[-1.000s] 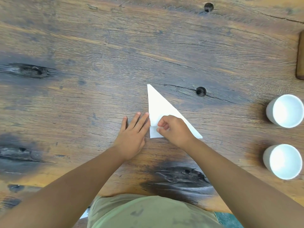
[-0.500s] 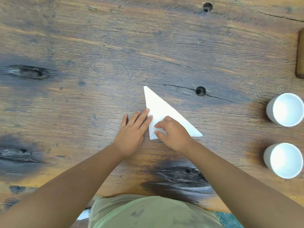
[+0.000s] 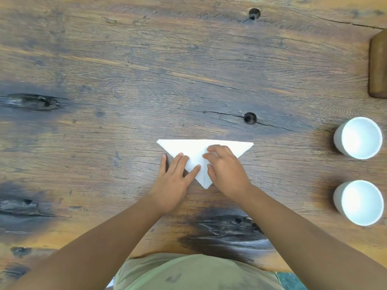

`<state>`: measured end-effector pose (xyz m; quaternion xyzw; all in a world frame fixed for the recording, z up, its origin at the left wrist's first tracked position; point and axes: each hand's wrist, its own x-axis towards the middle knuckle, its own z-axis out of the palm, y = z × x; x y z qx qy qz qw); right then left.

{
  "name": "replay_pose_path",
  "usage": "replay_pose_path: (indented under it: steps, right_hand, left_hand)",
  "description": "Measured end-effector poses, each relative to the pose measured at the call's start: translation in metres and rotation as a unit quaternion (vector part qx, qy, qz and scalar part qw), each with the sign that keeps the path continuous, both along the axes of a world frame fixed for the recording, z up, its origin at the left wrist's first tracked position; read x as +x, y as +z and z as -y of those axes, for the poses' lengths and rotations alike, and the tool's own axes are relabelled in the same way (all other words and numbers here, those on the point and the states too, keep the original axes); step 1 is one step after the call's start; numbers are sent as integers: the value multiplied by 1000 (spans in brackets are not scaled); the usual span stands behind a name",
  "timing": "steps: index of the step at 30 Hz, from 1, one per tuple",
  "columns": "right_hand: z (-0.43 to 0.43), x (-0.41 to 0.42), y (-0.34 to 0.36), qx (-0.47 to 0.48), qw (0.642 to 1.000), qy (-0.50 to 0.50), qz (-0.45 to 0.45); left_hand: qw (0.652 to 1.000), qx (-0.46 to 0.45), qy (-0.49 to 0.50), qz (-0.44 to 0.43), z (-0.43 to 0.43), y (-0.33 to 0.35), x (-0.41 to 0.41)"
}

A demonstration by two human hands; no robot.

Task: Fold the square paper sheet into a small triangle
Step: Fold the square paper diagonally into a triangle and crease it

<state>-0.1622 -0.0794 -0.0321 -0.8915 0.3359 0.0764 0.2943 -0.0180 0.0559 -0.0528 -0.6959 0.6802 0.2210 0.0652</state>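
Observation:
A white paper sheet (image 3: 188, 148), folded into a triangle, lies flat on the wooden table (image 3: 146, 70). Its long edge faces away from me and its point aims toward my body. My left hand (image 3: 173, 181) rests with spread fingers on the triangle's left slope. My right hand (image 3: 226, 168) presses with bent fingers on the right half, near the middle. Both hands cover parts of the paper; neither lifts it.
Two white cups (image 3: 358, 138) (image 3: 359, 203) stand at the right edge of the table. A dark wooden block (image 3: 378, 63) lies at the far right. Knot holes (image 3: 250, 117) mark the boards beyond the paper.
The paper triangle has been turned; its long edge now runs left to right at the far side. Both hands shifted with it and stay on top.

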Motion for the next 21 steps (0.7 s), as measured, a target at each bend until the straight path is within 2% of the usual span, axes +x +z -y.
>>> replay_pose_path:
  steps: [7, 12, 17, 21]
  right_hand:
    - [0, -1, -10, -44, 995, 68, -66]
    - [-3, -2, -20, -45, 993, 67, -82]
    - [-3, -2, -24, -18, 995, 57, -81]
    - [-3, -1, -24, -25, 994, 61, -85]
  left_hand:
    - [1000, -14, 12, -11, 10, 0, -7]
    - [999, -1, 24, -33, 28, -3, -8]
    - [999, 43, 15, -4, 32, -9, -12]
    - [999, 27, 31, -13, 31, -8, -13]
